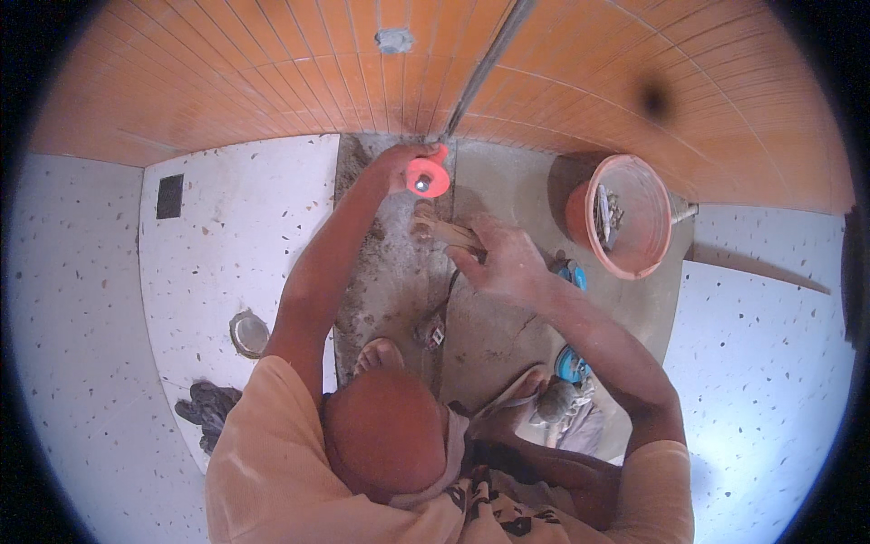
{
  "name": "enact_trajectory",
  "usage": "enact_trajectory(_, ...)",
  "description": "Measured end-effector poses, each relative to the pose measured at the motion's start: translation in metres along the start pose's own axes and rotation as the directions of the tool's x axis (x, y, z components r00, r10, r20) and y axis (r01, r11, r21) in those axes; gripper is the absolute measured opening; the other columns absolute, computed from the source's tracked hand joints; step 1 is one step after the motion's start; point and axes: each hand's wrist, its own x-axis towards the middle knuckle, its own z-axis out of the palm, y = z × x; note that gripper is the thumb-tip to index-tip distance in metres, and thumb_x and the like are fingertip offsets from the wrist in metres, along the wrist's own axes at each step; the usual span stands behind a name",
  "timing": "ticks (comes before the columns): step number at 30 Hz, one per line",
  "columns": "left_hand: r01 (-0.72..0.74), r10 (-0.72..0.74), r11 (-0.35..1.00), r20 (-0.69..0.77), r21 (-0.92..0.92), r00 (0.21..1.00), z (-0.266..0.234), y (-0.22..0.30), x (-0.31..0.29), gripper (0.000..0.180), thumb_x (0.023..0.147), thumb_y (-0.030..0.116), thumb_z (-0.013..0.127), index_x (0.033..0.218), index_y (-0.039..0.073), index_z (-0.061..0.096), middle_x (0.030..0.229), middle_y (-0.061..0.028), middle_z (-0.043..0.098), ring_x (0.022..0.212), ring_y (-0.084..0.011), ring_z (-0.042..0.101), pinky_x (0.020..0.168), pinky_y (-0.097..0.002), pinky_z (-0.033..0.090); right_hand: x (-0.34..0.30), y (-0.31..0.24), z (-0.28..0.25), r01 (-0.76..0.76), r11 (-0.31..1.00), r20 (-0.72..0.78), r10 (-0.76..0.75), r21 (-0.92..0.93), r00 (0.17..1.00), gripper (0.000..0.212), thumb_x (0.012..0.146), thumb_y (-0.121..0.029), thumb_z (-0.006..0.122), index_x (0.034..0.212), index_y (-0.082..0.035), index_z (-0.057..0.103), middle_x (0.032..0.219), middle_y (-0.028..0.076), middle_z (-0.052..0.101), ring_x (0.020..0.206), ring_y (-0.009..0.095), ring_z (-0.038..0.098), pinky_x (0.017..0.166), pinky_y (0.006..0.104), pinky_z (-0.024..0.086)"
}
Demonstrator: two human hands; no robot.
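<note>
My left hand (399, 167) is closed around a chisel (424, 179) with a round red hand guard. The metal striking end shows at the guard's middle, and its blade is hidden below. The tool stands over a rough, dusty strip of floor (385, 245) close to the orange wall. In my right hand (509, 263) is a hammer (456, 235), gripped by its wooden handle. Smeared by motion, its head lies just on the near side of the chisel's guard. Whether the two touch, I cannot tell.
A reddish bucket (629, 218) with debris inside stands at the right by the orange wall (381, 91). Pale speckled slabs (236, 236) flank the floor. A round metal lid-like piece (248, 334) and dark crumpled cloth (210, 412) lie left; blue-rimmed round items (571, 364) lie right.
</note>
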Motion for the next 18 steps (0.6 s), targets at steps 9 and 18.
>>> enact_trajectory(9,0.045,-0.046,0.998,0.031,0.04,0.998,-0.001,0.006,-0.002,0.036,0.089,0.029,0.075,0.113,0.004,0.066,0.102,-0.0086,0.069,0.087,-0.0208,0.068,0.072,-0.0385,0.06,0.038,0.022,0.039,0.142,0.988,-0.206,-0.153,-0.067,0.967,0.034,0.091,-0.026,0.064,0.116,-0.005,0.055,0.1,0.02,0.064,0.08,0.043,0.067,0.066,0.0524,0.056)
enact_trajectory(18,0.01,-0.009,1.0,0.115,-0.009,0.993,-0.017,-0.009,0.023,0.036,0.091,0.034,0.073,0.114,0.007,0.067,0.102,-0.0078,0.07,0.086,-0.0194,0.069,0.07,-0.0362,0.059,0.033,0.027,0.062,0.129,0.977,-0.198,-0.162,-0.167,0.967,0.035,0.093,-0.031,0.061,0.118,-0.007,0.055,0.1,0.019,0.064,0.079,0.042,0.067,0.065,0.0527,0.057)
